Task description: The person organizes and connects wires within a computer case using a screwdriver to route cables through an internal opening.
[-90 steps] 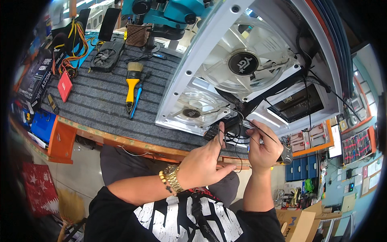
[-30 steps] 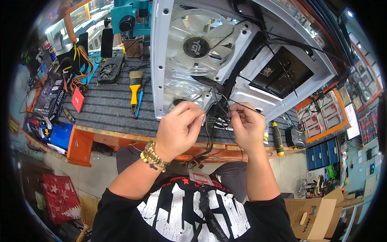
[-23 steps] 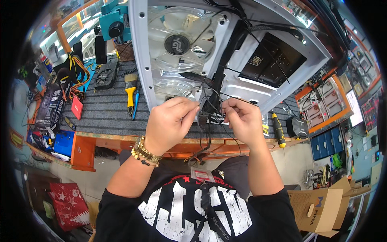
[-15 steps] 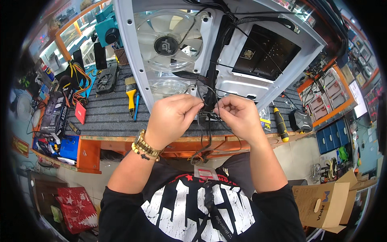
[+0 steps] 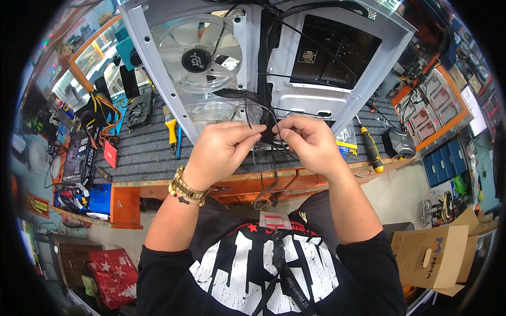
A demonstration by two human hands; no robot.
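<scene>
A white computer case (image 5: 253, 58) stands in front of me with its open side toward me. Down its middle runs a bundle of black cables (image 5: 265, 92), crossed by thin black cable ties with long loose tails. At the lower end of this bundle my left hand (image 5: 224, 147) pinches with thumb and forefinger. Facing it, my right hand (image 5: 308, 142) is also closed in a pinch, and a thin black cable tie loops between the fingertips. Exactly what each fingertip grips is partly hidden. Clear fans (image 5: 197, 60) fill the case's left part; loose cables (image 5: 274, 176) hang below over the bench edge.
On the striped grey mat (image 5: 139, 171) lie a yellow brush (image 5: 170, 131), a graphics card (image 5: 140, 110) and a red box (image 5: 110, 154) to the left. A yellow-black screwdriver (image 5: 372, 150) and a black box-like device (image 5: 399, 143) lie right. A cardboard box (image 5: 421, 258) stands lower right.
The view has shifted, so the case sits further left and higher in it. My fingertips have come slightly closer together at the cable bundle, both hands still pinched.
</scene>
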